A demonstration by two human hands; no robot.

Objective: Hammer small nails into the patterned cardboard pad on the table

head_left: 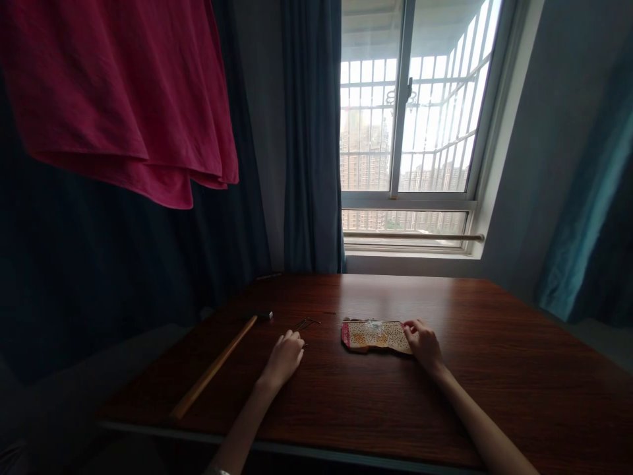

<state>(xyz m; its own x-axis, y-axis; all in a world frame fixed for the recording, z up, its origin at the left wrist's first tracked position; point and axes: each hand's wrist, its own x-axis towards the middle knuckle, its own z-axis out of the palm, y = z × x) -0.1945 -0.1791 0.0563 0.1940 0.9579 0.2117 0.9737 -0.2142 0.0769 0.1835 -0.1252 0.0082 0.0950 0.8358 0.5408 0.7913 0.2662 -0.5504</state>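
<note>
Left hand [283,359] low over the wood, fingers curled in, and whether anything sits inside that curl I can't tell! Right hand [425,344] out on the far side, fingertips on the right end of the spotted slab [383,338]; whether they pinch it or merely rest there, I can't say (my own hand covers that corner).

The slab lies flat in the middle of the table [356,409], well in from every edge, its lower side wavy, its left end red. On top there's a shiny clear scrap [374,325], too glary to make out. Just beyond my left fingers, thin metal pieces [309,322], partly behind my knuckles, too fine to count!

Room to move? A good stretch of wood separates the slab from the near edge, and a broad one runs off to my right. On the left it's tighter: the hammer [212,367] slants there, handle end close to the near edge, head pointing away from me.

Farther out, a window [370,132] glares, dark curtains [312,138] beside it, and a pink cloth [133,92] hangs upper left, its top cut off.
</note>
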